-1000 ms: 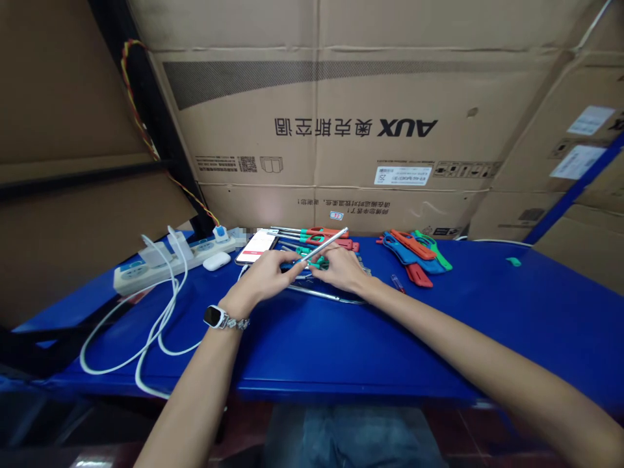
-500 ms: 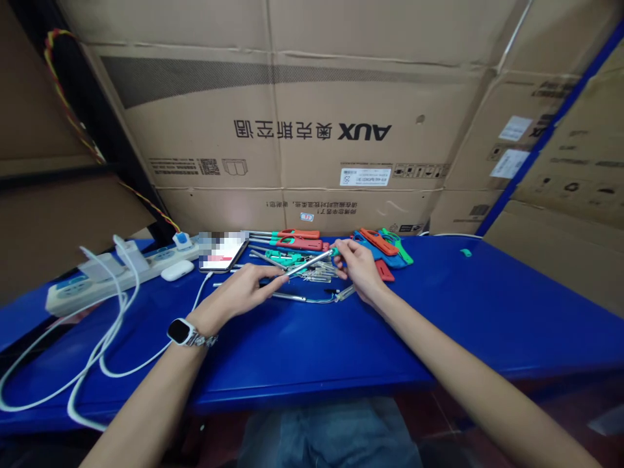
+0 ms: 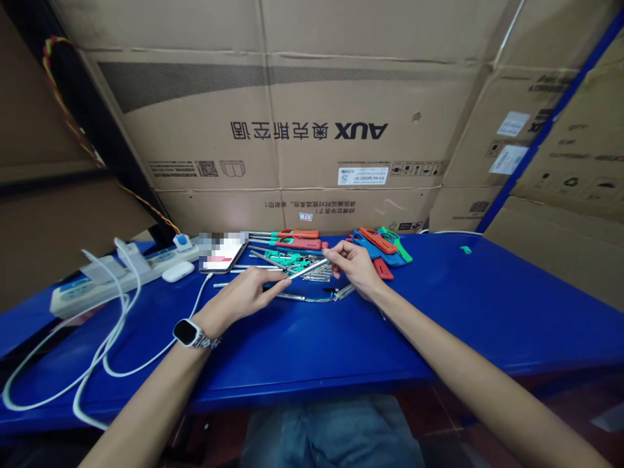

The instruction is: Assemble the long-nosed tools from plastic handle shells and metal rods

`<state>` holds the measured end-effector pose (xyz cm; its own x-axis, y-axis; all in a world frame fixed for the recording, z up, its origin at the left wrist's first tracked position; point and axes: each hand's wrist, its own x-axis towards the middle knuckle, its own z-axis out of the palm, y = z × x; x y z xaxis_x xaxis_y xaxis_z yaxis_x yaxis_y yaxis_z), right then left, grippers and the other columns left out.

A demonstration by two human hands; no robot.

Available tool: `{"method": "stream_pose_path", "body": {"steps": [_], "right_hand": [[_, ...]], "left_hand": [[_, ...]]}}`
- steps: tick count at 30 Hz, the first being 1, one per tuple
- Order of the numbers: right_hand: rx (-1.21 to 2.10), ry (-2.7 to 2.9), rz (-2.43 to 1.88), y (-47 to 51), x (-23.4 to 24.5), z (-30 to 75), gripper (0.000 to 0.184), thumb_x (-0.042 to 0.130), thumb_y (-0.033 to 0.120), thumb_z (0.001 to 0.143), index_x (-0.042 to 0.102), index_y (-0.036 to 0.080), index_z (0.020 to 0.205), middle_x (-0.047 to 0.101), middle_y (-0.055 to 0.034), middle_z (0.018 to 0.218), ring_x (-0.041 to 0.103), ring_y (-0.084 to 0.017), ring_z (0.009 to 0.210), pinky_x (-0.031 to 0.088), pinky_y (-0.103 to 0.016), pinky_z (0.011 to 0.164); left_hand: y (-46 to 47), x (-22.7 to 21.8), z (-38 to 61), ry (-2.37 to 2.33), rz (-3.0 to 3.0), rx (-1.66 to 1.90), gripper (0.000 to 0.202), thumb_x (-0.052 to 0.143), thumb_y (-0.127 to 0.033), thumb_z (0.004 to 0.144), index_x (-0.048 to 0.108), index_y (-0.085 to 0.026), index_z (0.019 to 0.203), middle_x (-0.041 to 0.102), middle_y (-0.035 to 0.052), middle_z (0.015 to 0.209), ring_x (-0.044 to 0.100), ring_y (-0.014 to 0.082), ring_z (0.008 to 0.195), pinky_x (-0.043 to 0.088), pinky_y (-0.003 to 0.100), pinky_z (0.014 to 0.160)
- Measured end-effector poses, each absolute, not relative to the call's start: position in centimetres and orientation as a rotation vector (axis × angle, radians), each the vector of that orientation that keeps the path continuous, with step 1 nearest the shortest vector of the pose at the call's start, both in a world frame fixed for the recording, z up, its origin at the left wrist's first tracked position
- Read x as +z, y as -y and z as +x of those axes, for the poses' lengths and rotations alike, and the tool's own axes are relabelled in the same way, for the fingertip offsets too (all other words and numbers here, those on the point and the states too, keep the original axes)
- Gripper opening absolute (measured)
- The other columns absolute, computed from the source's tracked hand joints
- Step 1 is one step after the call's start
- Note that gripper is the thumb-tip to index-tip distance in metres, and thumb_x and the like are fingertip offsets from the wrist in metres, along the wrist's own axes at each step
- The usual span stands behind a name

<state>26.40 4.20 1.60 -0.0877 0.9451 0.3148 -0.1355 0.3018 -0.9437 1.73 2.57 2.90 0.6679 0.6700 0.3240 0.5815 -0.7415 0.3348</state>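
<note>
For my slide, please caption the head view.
The person's left grip and right grip hold a silvery tube above a blue table.

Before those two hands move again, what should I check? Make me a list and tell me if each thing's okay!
1. Left grip on the rod: ok, thumb and finger pinch one end.
2. Right grip on the rod: ok, it pinches the other end.
3. Rod clear of the loose parts behind it: cannot tell, they overlap in this view.
4. Loose parts sorted: not ok, they lie jumbled.
5. Phone cable away from the left arm: not ok, it passes under the wrist.
6. Inside of the rod: cannot tell, it doesn't show.
</note>
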Motion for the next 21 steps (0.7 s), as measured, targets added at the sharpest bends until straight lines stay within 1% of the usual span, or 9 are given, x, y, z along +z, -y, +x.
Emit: {"method": "stream_pose_path", "body": {"steps": [3,7,10,12,16,18,21], "right_hand": [[1.105,1.370,-0.852,-4.13,1.87,26.59,0.044,0.084,0.050,0.059,0.055,0.018,0.063,0.059,0.0044,0.050,0.047,-0.006,0.039,0.038,-0.020,0.039],[1.057,1.392,-0.861,-4.03,1.94,26.64,0.040,0.082,0.050,0.064,0.057,0.018,0.065,0.059,0.0041,0.052,0.046,-0.007,0.040,0.038,-0.021,0.041],[1.020,1.419,-0.863,-3.93,1.99,26.65,0.039,0.080,0.051,0.066,0.058,0.018,0.065,0.059,0.0037,0.052,0.046,-0.007,0.041,0.037,-0.022,0.041],[0.981,1.444,-0.843,-3.80,2.15,26.66,0.039,0.079,0.051,0.067,0.058,0.018,0.065,0.058,0.0038,0.052,0.046,-0.007,0.042,0.037,-0.022,0.042],[0.935,1.458,-0.779,-3.61,2.47,26.65,0.037,0.078,0.049,0.069,0.058,0.018,0.066,0.059,0.0035,0.054,0.047,-0.007,0.043,0.037,-0.022,0.043],[0.965,1.434,-0.777,-3.68,2.35,26.59,0.038,0.079,0.049,0.069,0.058,0.018,0.065,0.058,0.0038,0.052,0.046,-0.006,0.041,0.036,-0.021,0.042],[1.045,1.361,-0.831,-3.94,1.79,26.34,0.042,0.080,0.052,0.065,0.055,0.018,0.064,0.057,0.0041,0.049,0.044,-0.006,0.036,0.033,-0.019,0.036]], "left_hand": [[-2.54,2.82,1.78,-1.023,2.697,0.650,0.039,0.043,-0.040,0.101,0.072,-0.016,0.093,0.072,0.0046,0.080,0.060,0.0155,0.066,0.043,0.026,0.065],[-2.35,2.85,1.85,-1.032,2.685,0.692,0.040,0.043,-0.042,0.100,0.073,-0.016,0.095,0.071,0.0064,0.078,0.061,0.0169,0.067,0.045,0.027,0.068],[-2.20,2.92,1.93,-1.033,2.634,0.713,0.042,0.043,-0.044,0.099,0.073,-0.015,0.093,0.069,0.0056,0.074,0.058,0.0165,0.065,0.044,0.026,0.065],[-2.11,3.00,2.01,-1.035,2.572,0.695,0.043,0.043,-0.045,0.099,0.072,-0.015,0.090,0.066,0.0035,0.070,0.055,0.0149,0.062,0.042,0.025,0.060],[-1.92,3.18,2.18,-1.045,2.448,0.613,0.046,0.042,-0.046,0.099,0.067,-0.014,0.080,0.060,0.0000,0.063,0.048,0.0118,0.056,0.036,0.022,0.053],[-1.87,3.22,2.25,-1.057,2.450,0.607,0.046,0.042,-0.046,0.099,0.068,-0.013,0.079,0.060,0.0005,0.064,0.049,0.0121,0.056,0.036,0.022,0.053],[-1.87,3.17,2.28,-1.082,2.551,0.664,0.043,0.043,-0.044,0.099,0.071,-0.014,0.085,0.066,0.0037,0.070,0.055,0.0149,0.061,0.040,0.024,0.059]]}}
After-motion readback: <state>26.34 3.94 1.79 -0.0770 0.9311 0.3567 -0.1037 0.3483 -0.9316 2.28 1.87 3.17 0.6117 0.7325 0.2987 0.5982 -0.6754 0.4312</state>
